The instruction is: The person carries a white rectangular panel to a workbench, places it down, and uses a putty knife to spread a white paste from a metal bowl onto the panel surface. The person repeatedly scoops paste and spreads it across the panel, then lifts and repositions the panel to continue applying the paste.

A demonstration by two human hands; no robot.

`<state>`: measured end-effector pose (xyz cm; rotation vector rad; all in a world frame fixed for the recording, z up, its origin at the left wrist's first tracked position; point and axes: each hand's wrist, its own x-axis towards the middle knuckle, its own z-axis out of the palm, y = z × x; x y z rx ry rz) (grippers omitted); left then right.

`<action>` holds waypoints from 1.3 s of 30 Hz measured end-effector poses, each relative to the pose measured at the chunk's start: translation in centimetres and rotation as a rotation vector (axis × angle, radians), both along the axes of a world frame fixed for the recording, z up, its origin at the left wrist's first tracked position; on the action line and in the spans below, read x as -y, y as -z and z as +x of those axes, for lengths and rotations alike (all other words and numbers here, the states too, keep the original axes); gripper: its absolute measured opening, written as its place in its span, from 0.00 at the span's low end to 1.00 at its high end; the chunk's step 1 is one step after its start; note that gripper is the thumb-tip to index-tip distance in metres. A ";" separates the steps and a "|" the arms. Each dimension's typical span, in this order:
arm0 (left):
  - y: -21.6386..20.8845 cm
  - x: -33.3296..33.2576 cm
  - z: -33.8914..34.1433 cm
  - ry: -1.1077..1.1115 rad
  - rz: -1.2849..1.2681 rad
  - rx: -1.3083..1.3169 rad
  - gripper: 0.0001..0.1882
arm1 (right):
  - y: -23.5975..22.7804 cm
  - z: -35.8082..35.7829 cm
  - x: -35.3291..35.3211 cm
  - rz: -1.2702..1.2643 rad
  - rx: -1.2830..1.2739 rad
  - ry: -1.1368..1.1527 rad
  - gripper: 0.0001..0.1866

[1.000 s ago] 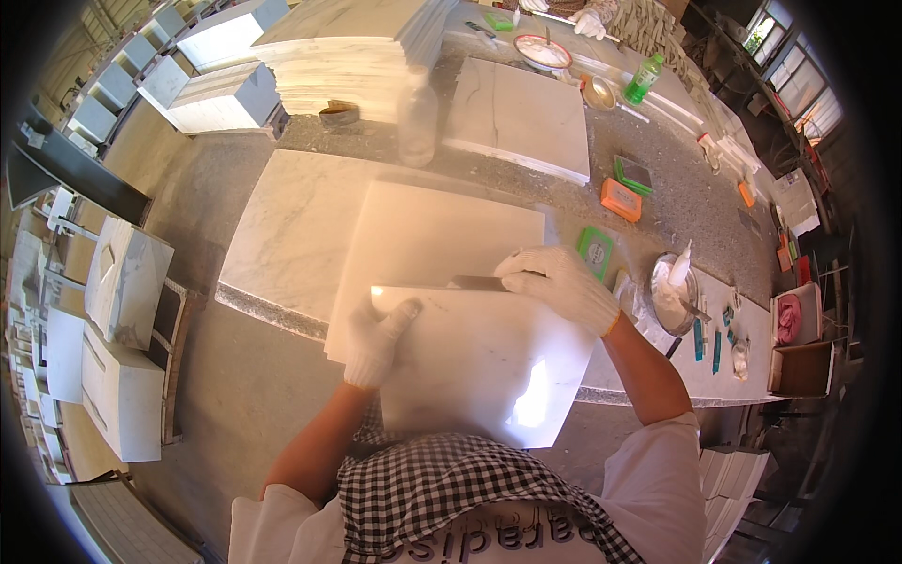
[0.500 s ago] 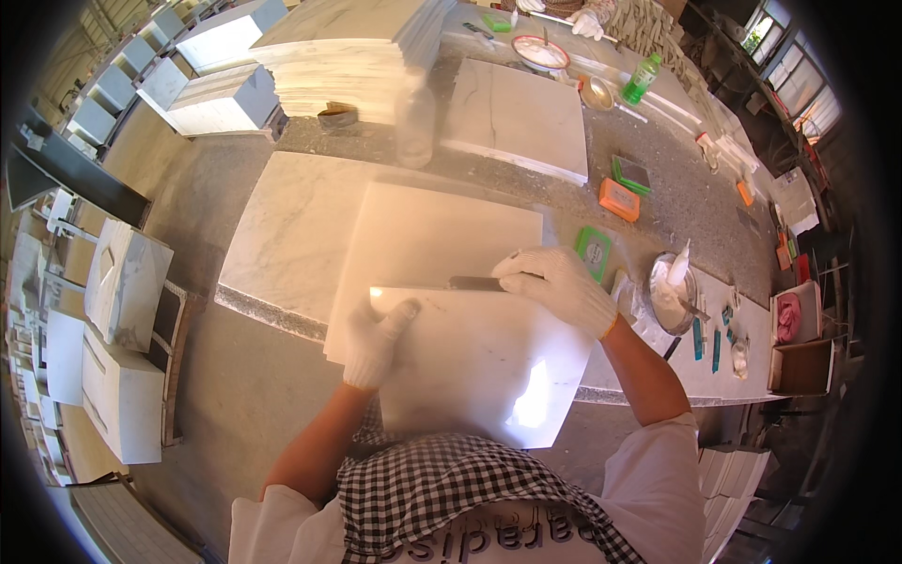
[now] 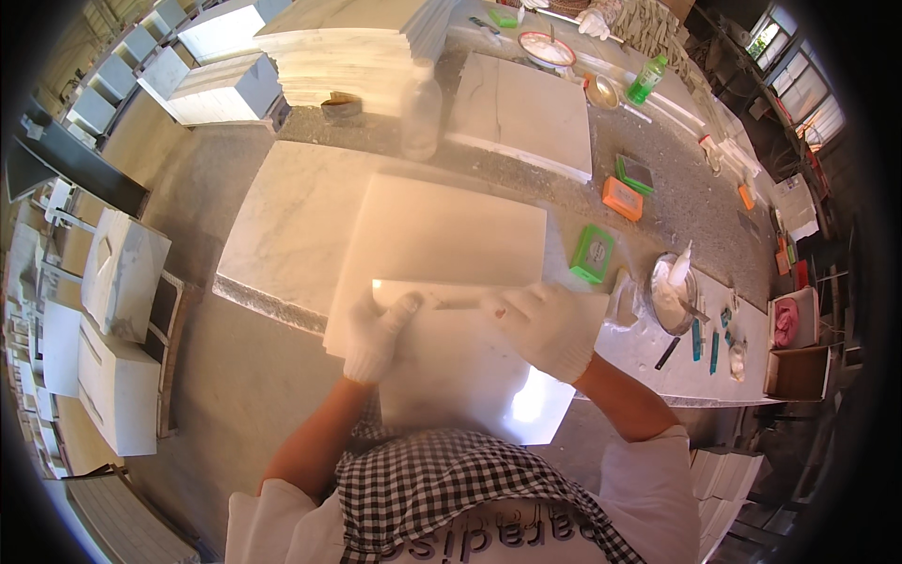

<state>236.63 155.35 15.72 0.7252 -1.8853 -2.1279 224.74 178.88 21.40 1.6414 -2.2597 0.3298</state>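
A glossy white marble tile (image 3: pixel 451 376) is tilted up in front of me, its lower edge near my checked apron. My left hand (image 3: pixel 374 336), in a white knit glove, grips its upper left corner, thumb across the face. My right hand (image 3: pixel 550 327), gloved too, is closed low over the tile's upper right part. From its fingertips a thin flat strip-like tool (image 3: pixel 458 304) points left, lying along the face just below the upper edge; its kind is unclear. Behind the upper edge, more pale tiles (image 3: pixel 460 221) lie on a larger marble slab (image 3: pixel 282 211).
Right of the tiles are a green sanding block (image 3: pixel 593 254), an orange block (image 3: pixel 622 198) and a bowl of white paste (image 3: pixel 672 301). A green bottle (image 3: pixel 646 81) stands farther back. Tall tile stacks (image 3: pixel 348 56) rise at the far left; a co-worker's gloved hand (image 3: pixel 594 23) shows at the top.
My right hand has moved down and toward me, from the tile's upper edge onto its face, taking the strip-like tool along. My left hand keeps its hold.
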 end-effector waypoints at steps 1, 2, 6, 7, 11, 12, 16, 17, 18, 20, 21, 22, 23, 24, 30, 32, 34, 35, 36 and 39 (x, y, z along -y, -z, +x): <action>0.0 0.0 0.0 0.002 0.002 0.011 0.26 | 0.3 0.2 0.1 -0.027 -0.016 0.000 0.10; 0.0 0.0 0.0 0.003 0.004 0.022 0.26 | 0.6 0.4 0.2 -0.055 -0.032 -0.001 0.10; 0.1 0.1 0.0 0.001 0.018 0.037 0.27 | 1.3 0.6 0.5 -0.062 -0.068 0.019 0.11; 0.2 0.1 0.0 0.005 0.031 0.010 0.27 | 1.3 0.6 0.6 -0.087 -0.060 0.017 0.12; 0.6 0.2 0.0 0.006 0.033 -0.006 0.28 | 1.4 0.6 1.0 -0.078 -0.041 0.032 0.14; 0.6 0.2 0.0 -0.001 0.021 0.025 0.28 | 1.4 0.5 1.1 -0.077 -0.049 0.034 0.15; 0.8 0.2 0.0 0.000 0.027 -0.015 0.27 | 1.3 0.3 1.4 -0.073 -0.045 0.036 0.14; 0.7 0.1 0.0 -0.002 0.029 -0.014 0.27 | 1.3 0.3 1.5 -0.073 -0.035 0.034 0.14; 0.7 0.1 0.0 -0.008 0.032 -0.001 0.27 | 1.3 0.2 1.5 -0.066 -0.033 0.040 0.13; 0.4 0.1 0.0 -0.003 0.036 -0.021 0.26 | 1.3 0.3 1.6 -0.053 -0.028 0.053 0.12; 0.3 0.0 0.1 -0.005 0.036 -0.016 0.25 | 1.2 0.3 1.7 -0.059 -0.029 0.056 0.12; 0.2 0.0 0.1 -0.004 0.041 -0.021 0.25 | 1.2 0.3 1.7 -0.066 -0.030 0.059 0.11; 0.1 0.0 0.1 -0.006 0.045 -0.017 0.25 | 1.2 0.3 1.8 -0.066 -0.033 0.061 0.11; 0.0 0.0 0.1 -0.008 0.049 -0.007 0.25 | 1.2 0.2 1.9 -0.069 -0.030 0.064 0.10; -0.1 -0.3 0.0 -0.047 0.026 -0.047 0.23 | 0.8 -0.2 2.1 -0.077 -0.105 0.048 0.07; -0.1 -0.3 0.0 -0.044 0.020 -0.046 0.23 | 0.7 -0.3 2.1 -0.090 -0.106 0.040 0.08; -0.2 -0.3 -0.1 -0.042 0.019 -0.037 0.23 | 0.7 -0.4 2.1 -0.105 -0.110 0.039 0.08; -0.3 -0.3 0.0 -0.043 0.022 -0.028 0.23 | 0.7 -0.4 2.1 -0.110 -0.101 0.035 0.08; -0.3 -0.3 0.0 -0.044 0.028 -0.014 0.23 | 0.8 -0.4 2.2 -0.112 -0.106 0.036 0.08; -0.4 -0.2 0.1 -0.042 -0.045 0.057 0.23 | 0.8 -0.3 2.3 -0.117 -0.080 0.041 0.09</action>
